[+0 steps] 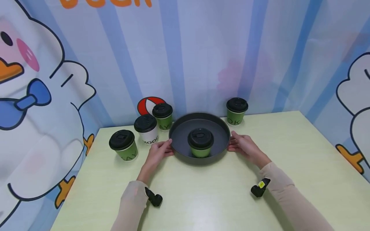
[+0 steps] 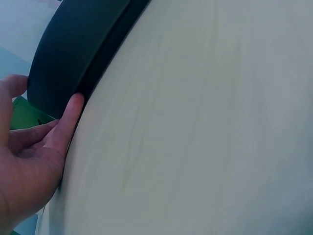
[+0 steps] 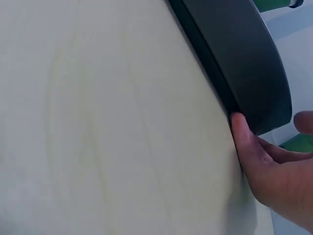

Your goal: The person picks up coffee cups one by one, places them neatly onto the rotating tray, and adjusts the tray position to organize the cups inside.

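A dark grey round baking pan (image 1: 182, 144) sits between my two hands, with a green paper cup (image 1: 200, 152) under a black lid standing upright inside it. My left hand (image 1: 158, 152) grips the pan's left side. In the left wrist view, the thumb (image 2: 18, 84) lies at the rim and a fingertip (image 2: 74, 100) at the bottom edge. On the opposite side my right hand (image 1: 245, 147) holds the pan likewise. The right wrist view has a fingertip (image 3: 238, 120) at the pan's base and the thumb (image 3: 304, 121) beside its rim.
Left of the pan stand a green cup (image 1: 128, 153), a white cup (image 1: 149, 136) and another green cup (image 1: 164, 123), all black-lidded. One more green cup (image 1: 234, 117) is behind the pan at right. A printed curtain (image 1: 202, 57) borders the pale table (image 1: 202, 199).
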A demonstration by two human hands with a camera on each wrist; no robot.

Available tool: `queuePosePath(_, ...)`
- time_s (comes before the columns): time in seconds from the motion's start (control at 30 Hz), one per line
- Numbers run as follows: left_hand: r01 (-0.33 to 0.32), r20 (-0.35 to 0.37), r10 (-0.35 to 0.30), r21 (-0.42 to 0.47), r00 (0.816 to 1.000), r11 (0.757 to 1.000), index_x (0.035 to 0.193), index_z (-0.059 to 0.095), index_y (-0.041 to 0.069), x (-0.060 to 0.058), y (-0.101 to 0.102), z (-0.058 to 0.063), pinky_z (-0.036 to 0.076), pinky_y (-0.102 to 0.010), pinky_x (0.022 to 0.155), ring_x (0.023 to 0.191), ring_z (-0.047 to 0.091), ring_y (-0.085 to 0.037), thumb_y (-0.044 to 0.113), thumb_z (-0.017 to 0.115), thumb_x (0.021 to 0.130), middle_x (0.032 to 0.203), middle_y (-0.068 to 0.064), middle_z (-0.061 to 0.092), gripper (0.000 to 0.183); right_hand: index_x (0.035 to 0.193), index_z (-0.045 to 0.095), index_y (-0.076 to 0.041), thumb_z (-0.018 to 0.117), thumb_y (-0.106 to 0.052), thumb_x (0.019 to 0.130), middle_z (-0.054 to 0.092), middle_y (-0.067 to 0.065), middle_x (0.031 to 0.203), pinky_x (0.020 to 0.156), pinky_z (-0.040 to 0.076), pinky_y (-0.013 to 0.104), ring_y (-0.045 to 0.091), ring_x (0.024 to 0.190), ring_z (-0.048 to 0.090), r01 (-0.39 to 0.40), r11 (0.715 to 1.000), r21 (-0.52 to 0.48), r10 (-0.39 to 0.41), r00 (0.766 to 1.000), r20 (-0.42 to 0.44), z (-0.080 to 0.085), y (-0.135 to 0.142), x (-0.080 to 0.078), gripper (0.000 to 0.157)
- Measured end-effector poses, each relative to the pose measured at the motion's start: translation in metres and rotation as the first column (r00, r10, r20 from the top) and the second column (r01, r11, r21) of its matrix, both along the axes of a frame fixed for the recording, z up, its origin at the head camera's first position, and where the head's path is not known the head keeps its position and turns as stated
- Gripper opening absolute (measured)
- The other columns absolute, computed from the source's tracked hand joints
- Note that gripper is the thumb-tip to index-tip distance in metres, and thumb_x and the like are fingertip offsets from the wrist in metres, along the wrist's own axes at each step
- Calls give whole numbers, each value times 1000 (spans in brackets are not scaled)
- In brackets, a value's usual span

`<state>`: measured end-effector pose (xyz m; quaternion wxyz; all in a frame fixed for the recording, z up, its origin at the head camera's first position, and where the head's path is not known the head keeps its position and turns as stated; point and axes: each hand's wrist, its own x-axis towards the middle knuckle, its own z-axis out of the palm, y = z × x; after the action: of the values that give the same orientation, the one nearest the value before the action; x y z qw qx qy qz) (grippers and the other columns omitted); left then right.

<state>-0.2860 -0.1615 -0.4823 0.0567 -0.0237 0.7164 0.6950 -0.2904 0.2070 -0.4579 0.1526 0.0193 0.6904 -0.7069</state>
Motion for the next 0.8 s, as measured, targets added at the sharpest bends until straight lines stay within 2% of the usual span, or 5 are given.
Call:
queuePosePath(0.3, 9, -7, -9, 8, 1000, 1000, 131, 60, -14, -2, 0, 2, 61, -35, 92, 90, 71, -15, 31, 62, 106, 104, -13, 70, 52, 116, 56, 13, 56, -29, 109, 71, 9, 89, 84, 62, 30, 15, 81, 72, -61, 994, -95, 60, 998, -18, -5, 5, -2, 43)
queuePosePath(0.43, 12, 0, -12, 15, 1000, 1000, 131, 60, -16, 0, 1, 5, 61, -35, 91, 90, 71, -17, 29, 61, 106, 102, -13, 70, 51, 112, 59, 14, 56, -22, 109, 74, 17, 94, 88, 62, 33, 19, 87, 75, -150, 983, -108, 149, 989, -15, -5, 13, 2, 37)
queuePosePath(0.53, 7, 11, -7, 21, 1000, 1000, 130, 59, -16, 1, 1, 3, 61, -33, 90, 90, 71, -18, 28, 61, 107, 102, -14, 70, 51, 118, 57, 17, 55, -24, 110, 73, 21, 101, 92, 60, 36, 22, 93, 75, -191, 977, -96, 192, 981, 1, -5, 15, 5, 42)
queuePosePath(0.67, -2, 17, 2, 21, 1000, 1000, 131, 59, -16, 3, 0, -1, 61, -32, 88, 89, 71, -15, 30, 61, 107, 102, -14, 70, 51, 128, 51, 18, 51, -35, 111, 70, 16, 103, 93, 60, 34, 19, 93, 73, -157, 985, -68, 159, 987, 23, -5, 11, 4, 55)
queuePosePath(0.8, -5, 10, 5, 17, 1000, 1000, 131, 59, -15, 2, 0, 0, 61, -32, 89, 88, 70, -15, 30, 60, 107, 103, -13, 70, 51, 126, 50, 14, 48, -37, 111, 66, 10, 97, 87, 61, 30, 15, 86, 70, -107, 992, -61, 108, 994, 18, -3, 4, 0, 54)
